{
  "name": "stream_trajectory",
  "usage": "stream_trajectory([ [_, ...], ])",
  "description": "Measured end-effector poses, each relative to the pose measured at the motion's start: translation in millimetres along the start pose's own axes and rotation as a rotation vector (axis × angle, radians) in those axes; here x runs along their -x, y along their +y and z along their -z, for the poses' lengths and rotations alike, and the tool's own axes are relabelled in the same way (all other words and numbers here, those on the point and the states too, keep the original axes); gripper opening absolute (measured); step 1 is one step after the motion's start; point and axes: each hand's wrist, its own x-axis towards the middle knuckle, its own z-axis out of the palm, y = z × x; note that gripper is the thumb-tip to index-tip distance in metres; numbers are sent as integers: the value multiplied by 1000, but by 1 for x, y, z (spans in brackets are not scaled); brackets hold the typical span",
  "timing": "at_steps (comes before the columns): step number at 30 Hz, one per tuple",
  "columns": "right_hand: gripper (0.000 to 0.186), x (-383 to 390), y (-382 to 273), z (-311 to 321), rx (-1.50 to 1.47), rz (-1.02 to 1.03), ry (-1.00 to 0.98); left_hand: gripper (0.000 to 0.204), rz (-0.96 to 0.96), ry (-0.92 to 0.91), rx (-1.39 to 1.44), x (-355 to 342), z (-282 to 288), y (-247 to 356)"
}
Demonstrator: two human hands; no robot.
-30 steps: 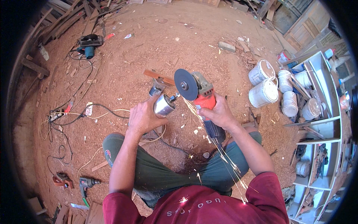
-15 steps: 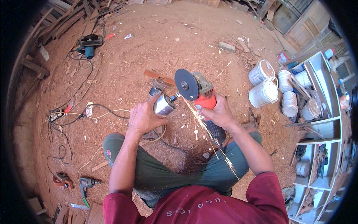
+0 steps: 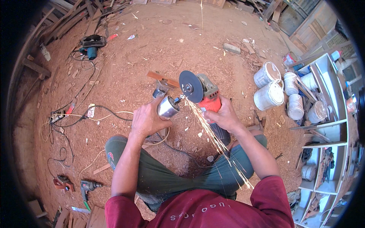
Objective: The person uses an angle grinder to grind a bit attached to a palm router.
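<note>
My right hand is wrapped around the red body of an angle grinder. Its dark disc meets the tip of a thin shank, and sparks stream from there toward my right knee. That shank sticks out of a silver metal cylinder, shaped like a hole saw. My left hand grips the cylinder from its left side, thumb along the near edge. Just beyond my left fingers, a dark-and-silver metal piece lies by an orange-brown wood strip; its kind is unclear.
Wood chips cover the floor around my bent legs. Cords run along the left, near a circular saw, a drill and an orange-brown tool. White buckets and a white shelf unit stand right.
The spark stream has grown thicker and reaches farther down toward my right knee. The grinder disc has shifted very slightly; both hands keep their grips.
</note>
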Motion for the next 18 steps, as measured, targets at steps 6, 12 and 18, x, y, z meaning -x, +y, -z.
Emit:
stream_trajectory([
  [6, 57, 1, -2, -1, -66, -84, -28, 85, 3, 0, -7, 0, -1, -1],
  [12, 56, -1, 0, 1, 7, -4, -27, 85, -7, 7, -8, 0, -1, -2],
  [18, 55, 0, 2, -2, -8, 27, 27, 84, -2, 2, -13, 1, 0, 0],
])
